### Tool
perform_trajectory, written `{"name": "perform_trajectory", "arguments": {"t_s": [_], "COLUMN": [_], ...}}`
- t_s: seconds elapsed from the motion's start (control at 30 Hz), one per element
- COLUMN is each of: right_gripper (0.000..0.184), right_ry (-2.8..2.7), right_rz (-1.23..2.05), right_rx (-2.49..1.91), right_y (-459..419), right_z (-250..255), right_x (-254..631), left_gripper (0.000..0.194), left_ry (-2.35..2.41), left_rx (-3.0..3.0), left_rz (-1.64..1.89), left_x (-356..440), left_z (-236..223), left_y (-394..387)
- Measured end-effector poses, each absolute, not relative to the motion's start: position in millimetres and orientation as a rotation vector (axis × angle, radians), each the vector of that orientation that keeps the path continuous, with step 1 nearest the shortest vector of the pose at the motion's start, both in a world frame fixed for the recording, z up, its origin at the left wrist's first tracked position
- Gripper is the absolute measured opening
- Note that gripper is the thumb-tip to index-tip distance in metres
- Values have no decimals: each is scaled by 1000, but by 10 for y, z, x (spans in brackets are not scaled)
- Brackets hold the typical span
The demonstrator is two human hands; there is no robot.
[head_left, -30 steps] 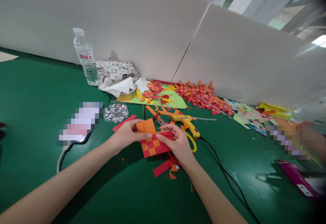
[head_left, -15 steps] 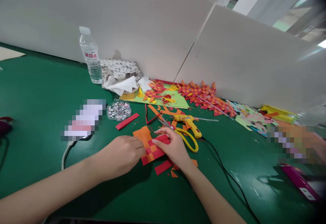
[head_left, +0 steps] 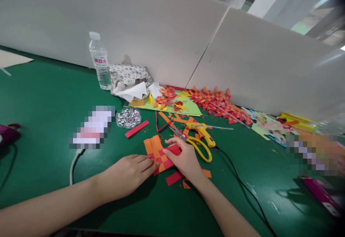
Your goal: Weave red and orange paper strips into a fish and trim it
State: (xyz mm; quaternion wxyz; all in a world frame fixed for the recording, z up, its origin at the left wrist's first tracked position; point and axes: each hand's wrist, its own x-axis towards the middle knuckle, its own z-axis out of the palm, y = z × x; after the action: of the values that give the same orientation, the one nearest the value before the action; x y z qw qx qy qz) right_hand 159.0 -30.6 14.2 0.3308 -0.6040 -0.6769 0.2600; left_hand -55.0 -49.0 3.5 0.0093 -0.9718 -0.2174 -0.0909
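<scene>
Between my hands is a woven paper piece [head_left: 162,160] in a red and orange check, its loose orange strips [head_left: 153,145] pointing away to the upper left. My left hand [head_left: 129,176] has its fingers together, pressed on the left edge of the weave. On the other side my right hand [head_left: 186,158] grips the red end, thumb on top. A red strip [head_left: 174,178] and orange scraps [head_left: 207,173] lie by the right wrist. Yellow-handled scissors [head_left: 201,149] rest just beyond that hand, beside a yellow glue gun [head_left: 201,131].
A round box of googly eyes [head_left: 128,117], a red strip [head_left: 137,129] and a blurred phone [head_left: 94,127] lie left. Behind stand a water bottle [head_left: 101,62] and a tissue pouch [head_left: 130,75]. Woven paper fish [head_left: 215,102] pile along the partition [head_left: 161,32]. The glue gun's cord [head_left: 239,179] runs right.
My left fingers have shifted from a curled pinch to lying straighter along the weave's edge. My right hand keeps its grip. The whole view has moved slightly.
</scene>
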Motion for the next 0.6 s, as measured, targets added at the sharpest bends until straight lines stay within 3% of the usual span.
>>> {"name": "perform_trajectory", "arguments": {"t_s": [0.2, 0.4, 0.6], "right_gripper": [15, 14, 21], "right_ry": [-1813, -1829, -1819], "right_rz": [632, 632, 629], "right_rx": [-1572, -1560, -1581], "right_y": [-301, -305, -314], "right_z": [119, 132, 157], "right_x": [1587, 1578, 1572], "left_gripper": [27, 30, 20], "left_ry": [-753, -683, -713], "left_rx": [-3030, -3013, -2910], "left_rz": [-205, -212, -211], "left_x": [-429, -443, -364], "left_z": [135, 179, 151], "left_y": [-470, -467, -455]}}
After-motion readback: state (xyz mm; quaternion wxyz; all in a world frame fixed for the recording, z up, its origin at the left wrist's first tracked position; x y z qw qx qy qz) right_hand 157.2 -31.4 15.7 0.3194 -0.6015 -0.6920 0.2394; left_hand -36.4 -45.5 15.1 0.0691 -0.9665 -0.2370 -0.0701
